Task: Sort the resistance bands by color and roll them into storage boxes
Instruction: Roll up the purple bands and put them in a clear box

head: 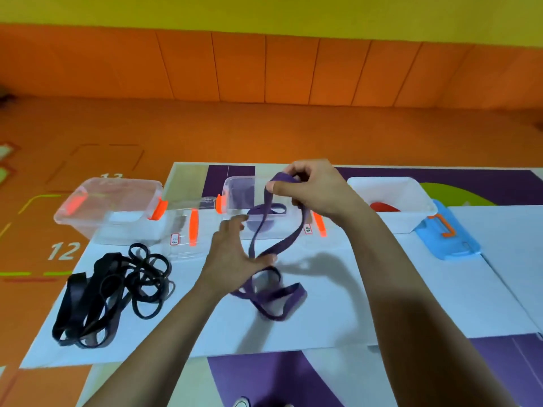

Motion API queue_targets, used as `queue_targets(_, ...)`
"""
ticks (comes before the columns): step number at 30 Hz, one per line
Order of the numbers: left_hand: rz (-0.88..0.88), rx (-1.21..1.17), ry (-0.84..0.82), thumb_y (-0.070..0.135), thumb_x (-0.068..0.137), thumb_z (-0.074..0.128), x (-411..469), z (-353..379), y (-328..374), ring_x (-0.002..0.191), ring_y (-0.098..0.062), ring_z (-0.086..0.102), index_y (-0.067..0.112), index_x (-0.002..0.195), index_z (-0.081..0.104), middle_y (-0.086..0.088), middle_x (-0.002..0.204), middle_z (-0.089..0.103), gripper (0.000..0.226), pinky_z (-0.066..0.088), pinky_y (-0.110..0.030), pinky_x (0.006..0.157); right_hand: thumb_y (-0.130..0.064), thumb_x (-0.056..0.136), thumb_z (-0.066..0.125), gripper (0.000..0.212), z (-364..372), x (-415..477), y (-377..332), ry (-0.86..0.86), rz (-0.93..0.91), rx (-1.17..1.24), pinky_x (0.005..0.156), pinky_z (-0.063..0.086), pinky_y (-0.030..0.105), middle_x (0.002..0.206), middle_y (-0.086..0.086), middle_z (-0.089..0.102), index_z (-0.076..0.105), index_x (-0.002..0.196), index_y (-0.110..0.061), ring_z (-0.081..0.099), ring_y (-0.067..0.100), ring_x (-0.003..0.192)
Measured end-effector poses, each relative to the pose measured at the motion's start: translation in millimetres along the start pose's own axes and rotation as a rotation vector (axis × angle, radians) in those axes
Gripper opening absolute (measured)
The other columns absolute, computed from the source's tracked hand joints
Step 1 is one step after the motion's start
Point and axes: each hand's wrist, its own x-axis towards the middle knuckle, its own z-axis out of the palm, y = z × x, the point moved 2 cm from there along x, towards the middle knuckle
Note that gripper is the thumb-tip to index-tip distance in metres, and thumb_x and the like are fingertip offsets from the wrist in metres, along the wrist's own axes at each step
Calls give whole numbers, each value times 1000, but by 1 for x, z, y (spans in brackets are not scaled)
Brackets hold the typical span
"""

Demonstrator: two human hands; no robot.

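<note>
A purple resistance band (pixel 266 298) loops on the white mat and rises toward the boxes. My right hand (pixel 311 189) pinches its upper end above the middle clear box (pixel 235 186), which holds a rolled purple band (pixel 264 218). My left hand (pixel 235 254) has its fingers spread and touches the band lower down, thumb against it. A tangled pile of black bands (pixel 117 289) lies at the left of the mat. The left clear box (pixel 114 207) looks empty. A white box (pixel 390 198) at the right holds something red (pixel 383 207).
A clear lid with orange clips (pixel 188 230) lies between the left and middle boxes. A blue lid (pixel 446 233) lies to the right of the white box. The white mat (pixel 382 289) lies on an orange and purple floor before an orange padded wall.
</note>
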Motion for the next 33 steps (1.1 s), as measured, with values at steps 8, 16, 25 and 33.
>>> queue_targets(8, 78, -213, -178, 42, 94, 69, -7, 6, 27, 100, -3, 65, 40, 124, 52, 19, 115, 68, 35, 54, -33, 95, -25, 87, 81, 21, 22, 7, -40, 1, -73, 167, 53, 45, 19, 55, -13, 60, 73, 89, -5, 55, 3, 50)
queue_targets(16, 0, -469, -47, 24, 103, 59, -2, -21, 32, 88, -21, 76, 15, 100, 64, 1, 89, 79, 11, 61, -44, 87, -48, 99, 54, 52, 25, 15, 9, 251, 90, 233, 79, 48, 37, 79, 13, 60, 69, 97, 2, 55, 14, 76)
queue_targets(25, -145, -861, 148, 12, 109, 43, 11, -38, 51, 82, -30, 77, -5, 112, 56, -19, 98, 75, 21, 63, -47, 85, -22, 88, 77, 30, 133, -38, 104, -437, 275, 358, 96, 50, 27, 114, -2, 74, 69, 117, -17, 69, 9, 102)
queue_targets(33, -114, -927, 344, 8, 110, 38, 22, -70, 42, 67, -31, 73, 3, 94, 55, -13, 81, 69, 24, 62, -38, 64, -27, 85, 57, 9, 128, -65, 178, -137, 484, -269, 77, 55, 34, 79, -6, 69, 62, 92, -26, 67, 21, 77)
